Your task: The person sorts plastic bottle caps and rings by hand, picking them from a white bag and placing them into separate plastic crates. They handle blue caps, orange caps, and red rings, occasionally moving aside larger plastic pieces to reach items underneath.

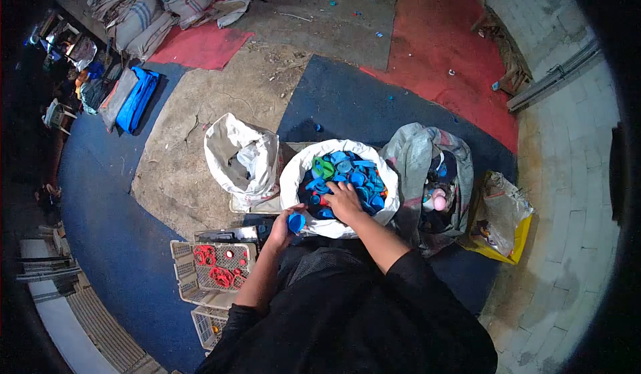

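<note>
My left hand [281,226] is closed around a blue plastic cap [296,223] at the near left rim of a white sack [292,181]. The sack's mouth is rolled open, and it is filled with mostly blue plastic caps [344,167]. A green piece [323,167] lies among them, with a few red ones. My right hand [344,202] reaches over the near rim onto the caps. Its fingers are spread and touch the pile; the fingertips are partly lost among the caps.
Left of the caps stands another white sack [224,163] with pale plastic inside. On the right are a grey sack [410,150] holding mixed items and a yellow bag [524,240]. A crate [189,287] with red rings sits near my left arm. Full sacks [143,23] lie far left.
</note>
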### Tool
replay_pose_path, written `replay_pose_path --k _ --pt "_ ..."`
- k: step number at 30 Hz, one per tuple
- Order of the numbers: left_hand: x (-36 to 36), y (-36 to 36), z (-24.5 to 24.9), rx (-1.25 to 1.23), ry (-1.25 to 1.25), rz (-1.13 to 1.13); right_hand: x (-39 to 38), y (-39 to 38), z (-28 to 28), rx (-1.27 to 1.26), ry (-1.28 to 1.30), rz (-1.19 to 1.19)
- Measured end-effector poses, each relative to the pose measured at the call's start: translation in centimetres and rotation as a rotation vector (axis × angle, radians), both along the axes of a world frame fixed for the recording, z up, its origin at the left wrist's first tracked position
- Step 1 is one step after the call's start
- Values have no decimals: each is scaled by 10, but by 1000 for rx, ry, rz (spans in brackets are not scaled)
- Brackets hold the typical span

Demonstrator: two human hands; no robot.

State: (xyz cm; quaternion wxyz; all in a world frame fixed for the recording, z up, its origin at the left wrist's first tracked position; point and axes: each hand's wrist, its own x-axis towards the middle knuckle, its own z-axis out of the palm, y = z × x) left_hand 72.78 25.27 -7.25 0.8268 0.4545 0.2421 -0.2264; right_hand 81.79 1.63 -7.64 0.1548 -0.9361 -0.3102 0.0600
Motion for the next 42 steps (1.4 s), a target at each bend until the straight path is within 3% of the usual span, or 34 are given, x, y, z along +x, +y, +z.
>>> replay_pose_path --k 4,8,11,12,16,19,20,23,24,31,35,40,42 --pt "0 2 -3 28 -8 -46 3 -2 -3 98 51 -25" --pt "3 -2 5 18 -11 -14 8 4 7 331 92 -257" --pt "2 -3 6 -5 -8 -1 13 3 -6 407 261 -530" --pt "1 -2 2 3 -13 -18 13 2 -6 378 188 -566" --pt "1 3 -8 9 -15 -52 13 -11 1 375 224 -582" --pt "2 1 -7 -3 1 -29 11 -26 10 479 16 -446" --pt "3 0 -7 -7 8 -19 8 -28 12 379 97 -479" --pt "4 -4 -13 -39 3 41 5 -30 19 187 -76 -353" --pt "4 -3 -10 -35 -9 15 7 -26 19 83 -9 -346" --pt "5 -1 -6 -23 -33 -24 8 -18 25 -15 147 -375" --pt "2 -3 -11 -22 -23 24 9 -27 20 462 145 -473" --pt "3 -7 2 -6 -26 -3 0 -51 18 1074 456 -485" --pt "4 -10 9 -2 -30 2 -4 -65 27 1074 518 -467"
